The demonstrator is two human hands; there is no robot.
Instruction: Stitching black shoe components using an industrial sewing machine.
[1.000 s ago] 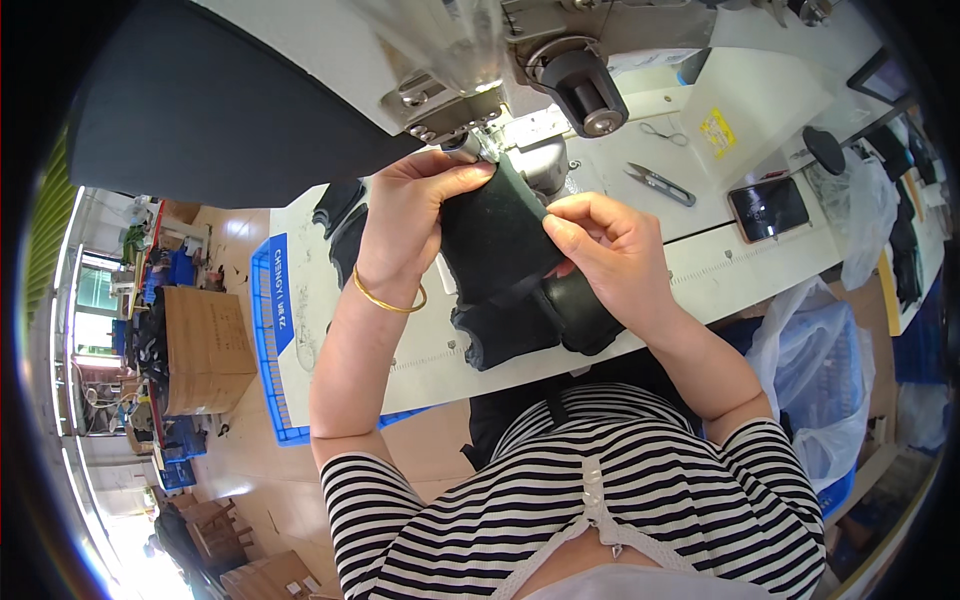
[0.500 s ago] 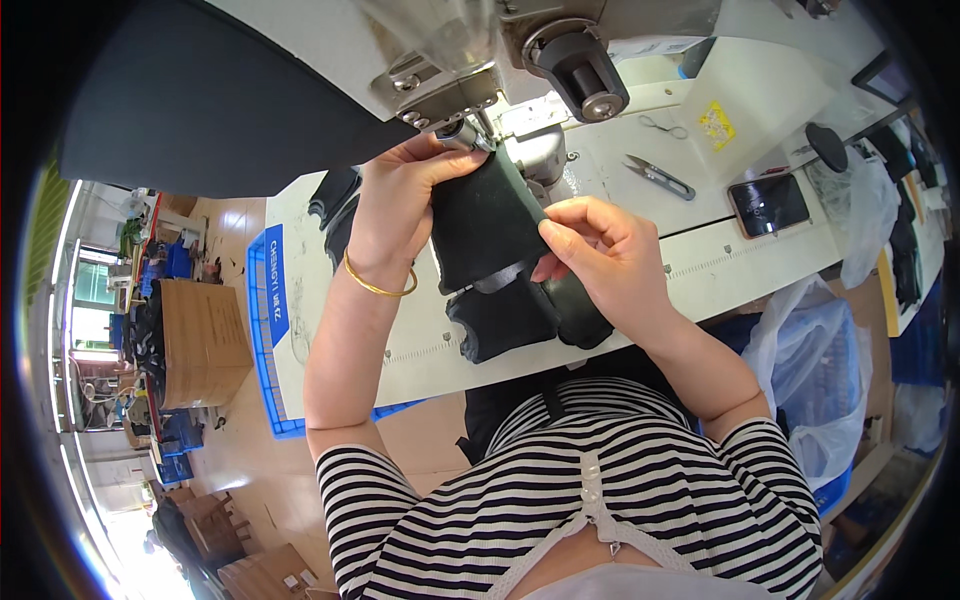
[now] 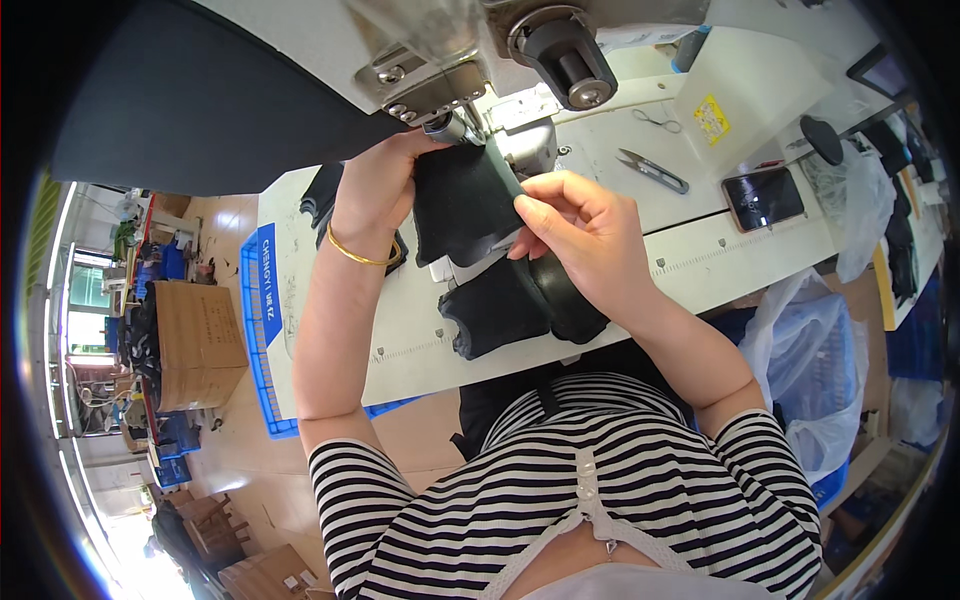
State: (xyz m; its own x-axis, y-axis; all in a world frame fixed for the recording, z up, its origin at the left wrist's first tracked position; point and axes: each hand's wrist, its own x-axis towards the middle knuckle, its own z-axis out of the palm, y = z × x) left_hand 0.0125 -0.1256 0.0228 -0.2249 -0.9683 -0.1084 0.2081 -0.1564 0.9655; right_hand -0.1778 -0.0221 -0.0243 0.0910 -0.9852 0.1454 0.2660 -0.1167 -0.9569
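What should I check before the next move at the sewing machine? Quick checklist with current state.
1. Left hand on the black fabric piece: ok, fingers press its left edge by the presser foot.
2. Right hand grip on the green strip: ok, pinched along the fabric's right edge.
3. Fabric seated under the needle: cannot tell, the left hand hides that spot.
4. Fingertips clear of the needle: cannot tell, left fingers sit very near the foot.
5. Scissors away from the work: ok, lying on the white table to the right.
6. Spare dark pieces: ok, stacked below the hands.
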